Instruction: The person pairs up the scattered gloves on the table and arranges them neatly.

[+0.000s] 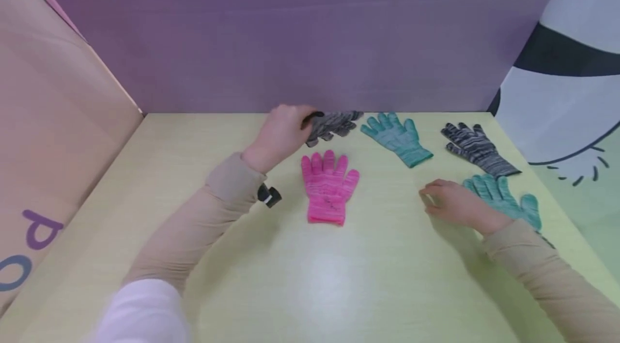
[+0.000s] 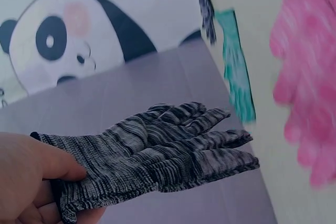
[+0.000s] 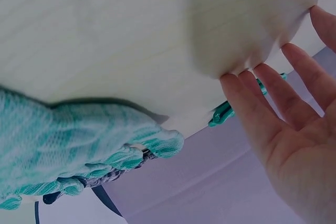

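Note:
My left hand [image 1: 284, 130] pinches a black-and-grey striped knit glove [image 1: 334, 125] by its cuff, near the back of the table. In the left wrist view that glove [image 2: 147, 153] stretches out from thumb and fingers, its own fingers pointing away. Just in front of it lies a pink glove [image 1: 329, 189], flat with fingers toward the back. My right hand [image 1: 457, 203] rests at the table on the right, its relaxed fingertips at the surface and holding nothing. Beside it, partly behind the wrist, lies a teal glove [image 1: 506, 197].
A second teal glove [image 1: 399, 138] lies at the back, right of centre. Another black-and-grey glove [image 1: 479, 149] lies at the back right. A purple panel [image 1: 310, 36] rises behind the pale table [image 1: 232, 289], with printed panels on both sides.

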`<state>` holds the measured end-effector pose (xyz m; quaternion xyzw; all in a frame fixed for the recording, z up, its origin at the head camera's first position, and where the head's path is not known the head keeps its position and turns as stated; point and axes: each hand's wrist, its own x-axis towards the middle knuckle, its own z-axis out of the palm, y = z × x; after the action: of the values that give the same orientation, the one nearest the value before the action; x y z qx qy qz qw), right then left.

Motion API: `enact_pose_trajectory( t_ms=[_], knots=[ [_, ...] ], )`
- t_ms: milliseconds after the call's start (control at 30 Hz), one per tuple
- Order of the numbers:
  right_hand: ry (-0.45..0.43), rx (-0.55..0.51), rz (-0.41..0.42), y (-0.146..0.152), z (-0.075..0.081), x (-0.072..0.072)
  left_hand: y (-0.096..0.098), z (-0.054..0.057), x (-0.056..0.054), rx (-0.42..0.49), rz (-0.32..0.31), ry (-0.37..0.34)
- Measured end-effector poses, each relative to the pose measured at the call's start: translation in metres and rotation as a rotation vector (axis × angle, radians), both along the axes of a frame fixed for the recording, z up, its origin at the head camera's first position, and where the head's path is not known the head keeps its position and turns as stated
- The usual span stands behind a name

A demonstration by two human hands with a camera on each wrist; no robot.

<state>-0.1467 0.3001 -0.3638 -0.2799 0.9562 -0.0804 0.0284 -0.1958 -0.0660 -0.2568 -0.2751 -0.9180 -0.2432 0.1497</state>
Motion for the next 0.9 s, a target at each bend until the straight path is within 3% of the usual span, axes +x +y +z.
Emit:
enact_pose_trajectory(
  t_ms=[133,367,567,733,900],
  knots=[
    [-0.010,-0.017,0.004,0.000,0.001,0.000,0.037,-0.007,0.008,-0.097,-0.084,-0.036],
    [-0.010,-0.020,0.014,0.003,0.001,0.001,0.084,-0.021,0.025,-0.282,-0.190,0.001],
    [-0.025,-0.013,0.023,0.007,0.003,-0.001,0.107,-0.039,0.045,-0.446,-0.302,0.058],
    [-0.062,0.007,0.030,0.012,0.006,-0.004,0.120,-0.056,0.062,-0.542,-0.402,0.061],
    [-0.053,0.034,0.059,0.016,0.007,-0.007,0.136,-0.070,0.074,-0.602,-0.413,0.034]
  ],
)
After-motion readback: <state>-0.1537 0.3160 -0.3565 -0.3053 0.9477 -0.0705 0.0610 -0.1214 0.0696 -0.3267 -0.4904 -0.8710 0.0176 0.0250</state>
